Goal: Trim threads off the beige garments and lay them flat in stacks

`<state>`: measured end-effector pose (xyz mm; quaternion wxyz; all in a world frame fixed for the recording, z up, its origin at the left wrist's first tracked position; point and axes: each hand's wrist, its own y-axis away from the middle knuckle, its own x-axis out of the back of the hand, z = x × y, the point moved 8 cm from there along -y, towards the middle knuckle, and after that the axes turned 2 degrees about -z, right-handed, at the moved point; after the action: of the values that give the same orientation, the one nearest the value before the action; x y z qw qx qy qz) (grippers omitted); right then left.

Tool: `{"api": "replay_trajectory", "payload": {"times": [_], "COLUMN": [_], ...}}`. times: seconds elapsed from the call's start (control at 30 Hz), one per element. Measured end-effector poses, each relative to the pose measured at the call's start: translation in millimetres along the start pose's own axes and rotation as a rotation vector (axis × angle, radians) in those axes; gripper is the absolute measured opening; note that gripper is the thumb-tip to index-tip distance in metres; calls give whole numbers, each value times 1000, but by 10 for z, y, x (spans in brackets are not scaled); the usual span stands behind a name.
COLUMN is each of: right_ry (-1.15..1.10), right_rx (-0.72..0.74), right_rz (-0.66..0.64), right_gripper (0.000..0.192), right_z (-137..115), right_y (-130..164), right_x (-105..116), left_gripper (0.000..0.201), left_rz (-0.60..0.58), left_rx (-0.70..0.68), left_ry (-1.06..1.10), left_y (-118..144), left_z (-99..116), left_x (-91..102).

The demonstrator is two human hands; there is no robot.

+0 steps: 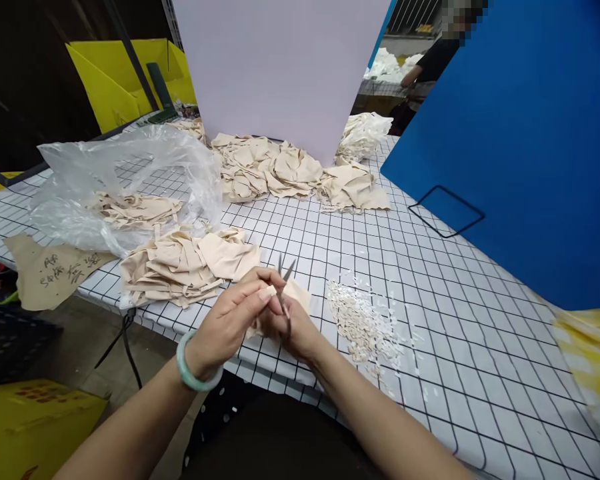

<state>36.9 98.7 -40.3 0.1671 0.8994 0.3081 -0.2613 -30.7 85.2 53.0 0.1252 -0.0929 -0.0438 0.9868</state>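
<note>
Near the table's front edge, my right hand [293, 327] grips a small pair of scissors [286, 272], its blades apart and pointing up and away from me. Close beside it, my left hand [235, 313], with a pale green bangle [193, 373] at the wrist, pinches a beige fabric piece [297, 293]. Part of that cloth shows behind and below my hands; the rest is hidden by the fingers. To the left lies a heap of beige fabric pieces [185, 263]. Small beige and white snippets [365, 327] are scattered on the table to the right.
A clear plastic bag [190, 173] with beige cloth inside lies at the left, near a marked brown paper pattern [55, 270]. More beige pieces [270, 167] are piled before a pale lilac panel [285, 67]. A blue panel [510, 147] leans at right. Another person stands behind it.
</note>
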Motion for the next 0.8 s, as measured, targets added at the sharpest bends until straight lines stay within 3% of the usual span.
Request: {"api": "replay_trajectory", "payload": {"times": [0.13,0.23,0.3,0.4,0.53,0.67,0.8], "right_ry": [79,200,229,203,188,155,171], "right_rx": [50,172,174,137,293,180,97], "right_rz": [54,171,210,216,229,166,165], "right_gripper": [43,37,34,32,28,32,41], "right_z": [-5,-171,-202,-181,-335,-220,-90], "right_y": [87,152,166,177,257,217,246], "right_x": [23,172,233,240,162,19,35], "left_gripper": [33,33,33,34,34,35,34], "left_rz": [86,109,84,73,81,59,136], "left_rx": [57,48,61,74,87,87,28], "left_ry": [248,257,245,238,235,109,2], "left_y": [13,16,6,-14,-20,-11,7], "left_z": [-164,-178,-181,-177,-165,-175,-244], "left_x": [59,85,60,25,1,-25,1]}}
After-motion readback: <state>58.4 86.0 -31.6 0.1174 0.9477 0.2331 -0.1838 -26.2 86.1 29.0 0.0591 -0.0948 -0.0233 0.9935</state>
